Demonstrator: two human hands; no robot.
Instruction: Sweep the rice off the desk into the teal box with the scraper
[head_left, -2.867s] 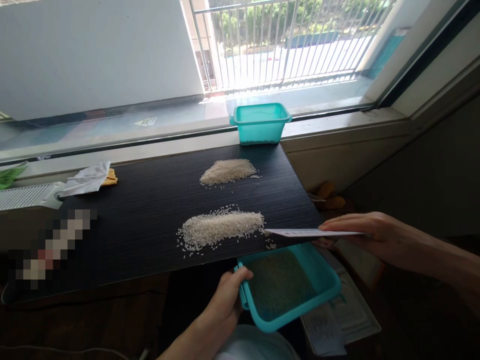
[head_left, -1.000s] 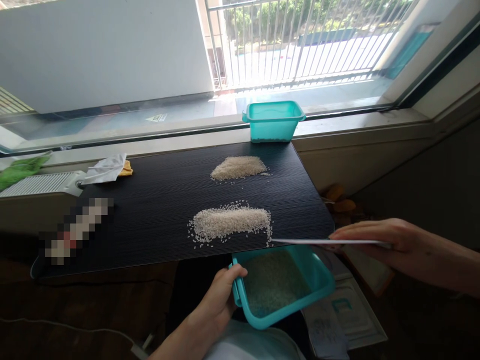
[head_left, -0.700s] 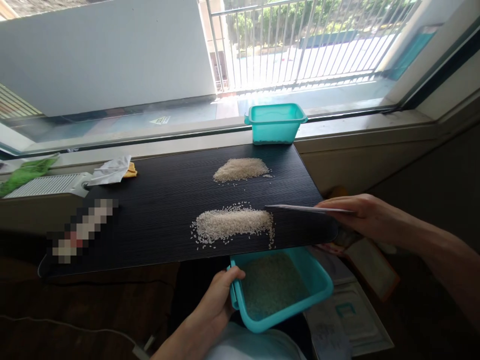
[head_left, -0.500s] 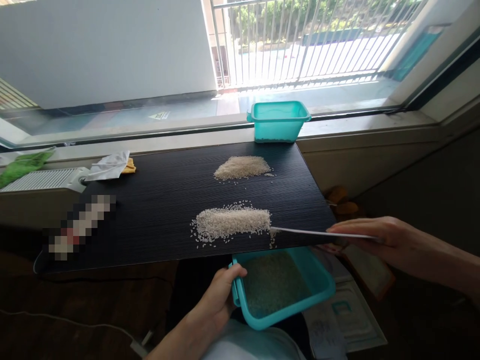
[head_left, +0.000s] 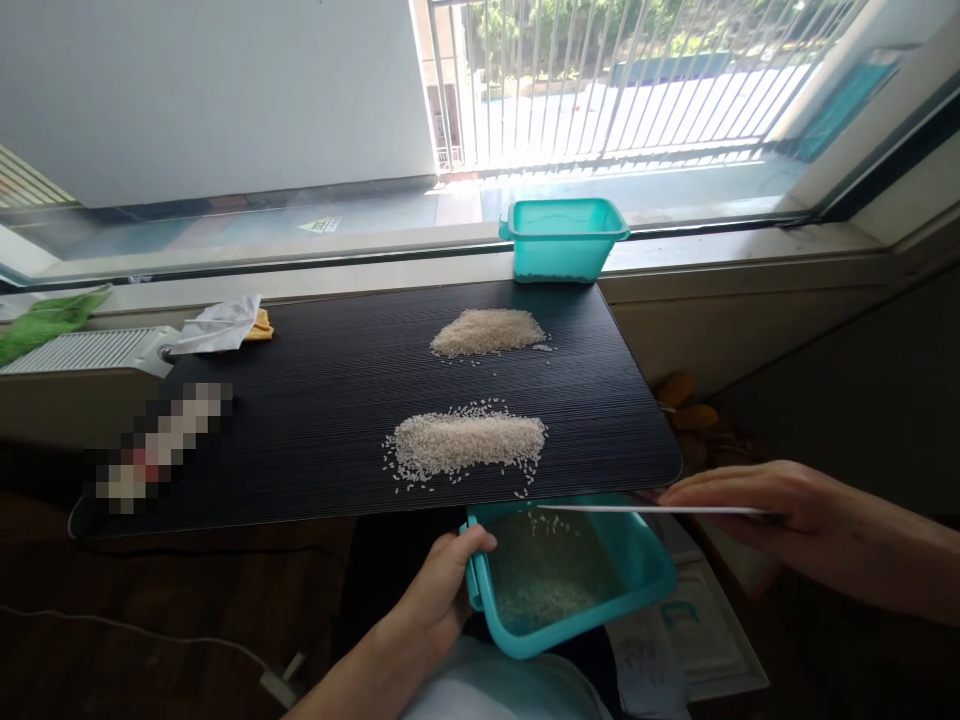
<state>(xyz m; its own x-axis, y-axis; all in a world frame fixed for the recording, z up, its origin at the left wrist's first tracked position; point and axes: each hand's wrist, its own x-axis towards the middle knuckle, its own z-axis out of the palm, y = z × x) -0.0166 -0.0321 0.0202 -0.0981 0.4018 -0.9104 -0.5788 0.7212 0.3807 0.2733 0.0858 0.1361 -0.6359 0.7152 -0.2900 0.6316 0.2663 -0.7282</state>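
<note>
My left hand (head_left: pixel 450 570) grips the left rim of a teal plastic container (head_left: pixel 559 640), tucked just below the table's front edge. Rice (head_left: pixel 551 580) covers its bottom, and some grains are falling into it. My right hand (head_left: pixel 757 500) holds a thin white card (head_left: pixel 637 509), seen edge-on, level over the container's back part. On the dark table (head_left: pixel 322 400), a long pile of rice (head_left: pixel 469 443) lies near the front edge with loose grains around it. Farther back sits a second rice pile (head_left: pixel 491 331).
Another teal container (head_left: pixel 566 245) stands at the table's back right, by the window. A white cloth (head_left: pixel 221 323) and a yellow one (head_left: pixel 262 326) lie at the back left. A green cloth (head_left: pixel 52 325) rests by the radiator (head_left: pixel 97 350). A white cable (head_left: pixel 142 628) runs across the floor.
My right hand has drawn the card from the front pile toward me, off the table's edge. Grains are now dropping into the container. My left hand has kept its hold.
</note>
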